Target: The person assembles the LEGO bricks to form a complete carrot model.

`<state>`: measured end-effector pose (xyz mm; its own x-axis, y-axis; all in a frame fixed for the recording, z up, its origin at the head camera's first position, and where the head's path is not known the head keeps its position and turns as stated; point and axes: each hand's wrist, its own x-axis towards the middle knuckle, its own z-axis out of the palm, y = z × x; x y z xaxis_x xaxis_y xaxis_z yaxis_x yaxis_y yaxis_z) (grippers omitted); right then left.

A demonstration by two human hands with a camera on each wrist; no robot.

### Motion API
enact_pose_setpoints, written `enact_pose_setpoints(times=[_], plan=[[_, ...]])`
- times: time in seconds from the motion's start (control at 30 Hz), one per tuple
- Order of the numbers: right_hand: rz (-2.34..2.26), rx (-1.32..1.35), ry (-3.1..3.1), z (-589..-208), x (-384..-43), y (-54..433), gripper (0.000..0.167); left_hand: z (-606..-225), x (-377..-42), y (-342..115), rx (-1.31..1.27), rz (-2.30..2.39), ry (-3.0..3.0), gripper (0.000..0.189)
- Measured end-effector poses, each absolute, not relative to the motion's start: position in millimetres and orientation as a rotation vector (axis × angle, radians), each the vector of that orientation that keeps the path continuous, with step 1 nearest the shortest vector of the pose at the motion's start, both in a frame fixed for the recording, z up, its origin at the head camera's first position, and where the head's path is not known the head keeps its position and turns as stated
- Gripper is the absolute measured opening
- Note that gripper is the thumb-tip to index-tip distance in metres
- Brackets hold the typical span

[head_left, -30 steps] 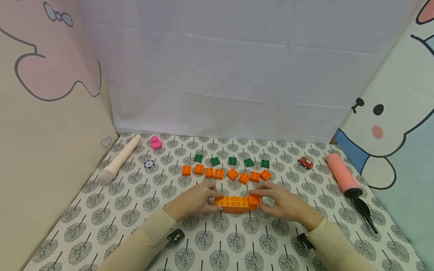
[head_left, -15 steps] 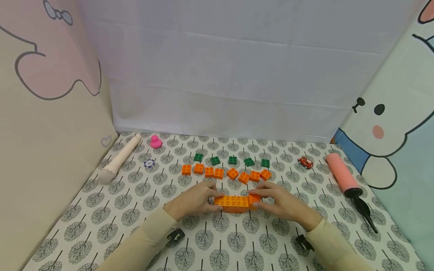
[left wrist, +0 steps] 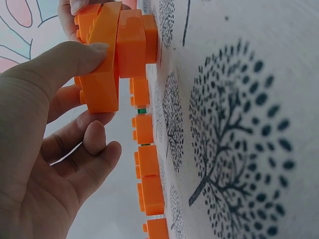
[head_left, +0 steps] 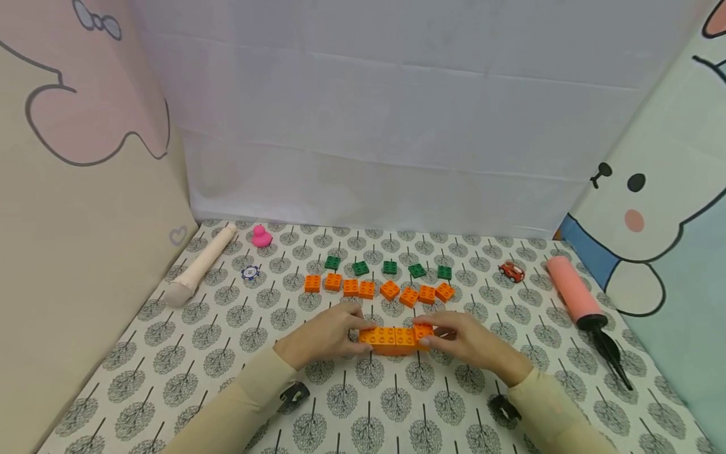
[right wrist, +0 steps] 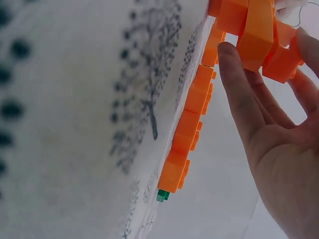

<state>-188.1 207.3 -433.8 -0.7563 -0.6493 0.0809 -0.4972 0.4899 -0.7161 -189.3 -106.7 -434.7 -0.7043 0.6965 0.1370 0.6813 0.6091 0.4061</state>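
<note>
In the head view, a joined row of orange building bricks (head_left: 386,341) lies in front of the person, running left to right. My left hand (head_left: 328,335) pinches its left end; in the left wrist view the thumb lies on the upper bricks (left wrist: 102,82), with fingers on the other side. The row is stacked in layers there. At the right end my right hand (head_left: 469,338) pinches a small orange brick (head_left: 423,330) between thumb and fingers. In the right wrist view this brick (right wrist: 280,64) sits against the stack; whether it is pressed fully home cannot be told.
Behind the hands stand several loose orange bricks (head_left: 367,289) and a row of green bricks (head_left: 389,267). At left are a pale club-shaped object (head_left: 201,267), a pink duck (head_left: 261,237) and a poker chip (head_left: 249,273). At right lie a red toy car (head_left: 512,272) and a pink pump (head_left: 574,293).
My right hand has shifted slightly left with the small brick, and its fingers have drawn in a little more. The left hand stays on the row's left end.
</note>
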Motion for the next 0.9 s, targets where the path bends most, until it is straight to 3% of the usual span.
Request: enact_pose_setpoints(times=[0.9], plan=[[-1.208, -0.892, 2.474, -435.0, -191.1, 207.2, 0.05, -432.4, -187.1, -107.1, 1.164, 0.69, 2.78, 0.046]])
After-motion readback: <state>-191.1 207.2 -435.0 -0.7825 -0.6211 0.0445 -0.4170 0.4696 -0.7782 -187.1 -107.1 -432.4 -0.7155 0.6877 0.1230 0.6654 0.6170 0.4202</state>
